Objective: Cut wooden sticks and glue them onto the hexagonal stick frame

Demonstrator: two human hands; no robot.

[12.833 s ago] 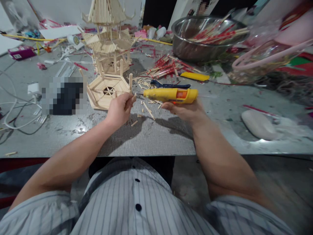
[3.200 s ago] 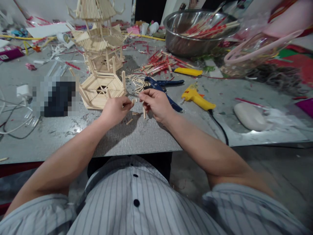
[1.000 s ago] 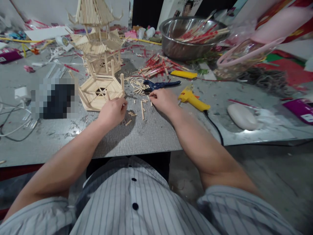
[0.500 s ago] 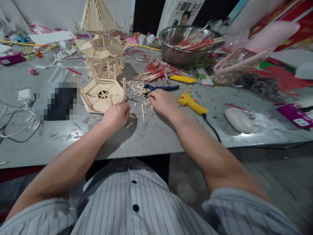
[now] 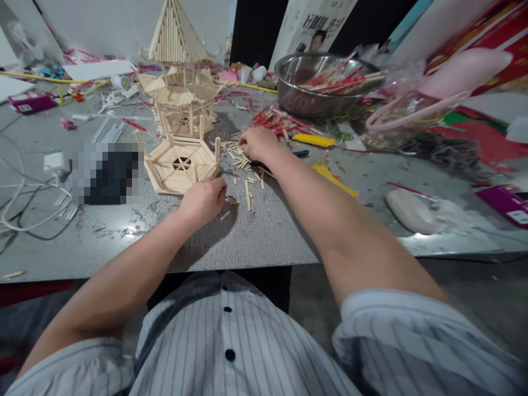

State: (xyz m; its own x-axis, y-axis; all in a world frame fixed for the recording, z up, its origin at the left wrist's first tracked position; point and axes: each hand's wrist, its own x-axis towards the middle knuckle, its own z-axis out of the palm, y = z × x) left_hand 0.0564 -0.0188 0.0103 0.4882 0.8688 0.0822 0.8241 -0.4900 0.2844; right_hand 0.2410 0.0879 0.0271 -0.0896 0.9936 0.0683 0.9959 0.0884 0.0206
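Observation:
My left hand is closed beside the near right edge of a hexagonal wooden stick frame with short upright posts; what its fingers pinch, if anything, is too small to make out. Over a scatter of short cut sticks is my right hand, its fingers bent together and their tips partly hidden. Behind the frame stands a tiered pagoda of pale sticks. Blue-handled pliers lie partly under my right wrist. A longer stick rests between my hands.
A steel bowl holds red-and-wood sticks, with more red sticks before it. Right of my forearm lie a yellow cutter, a yellow glue gun and a pale oval object. A blurred dark object and white cables are on the left.
My right hand has moved up and left from the pliers onto the short-stick pile, and its forearm now covers part of the glue gun. My left hand stays by the frame. The view has shifted slightly.

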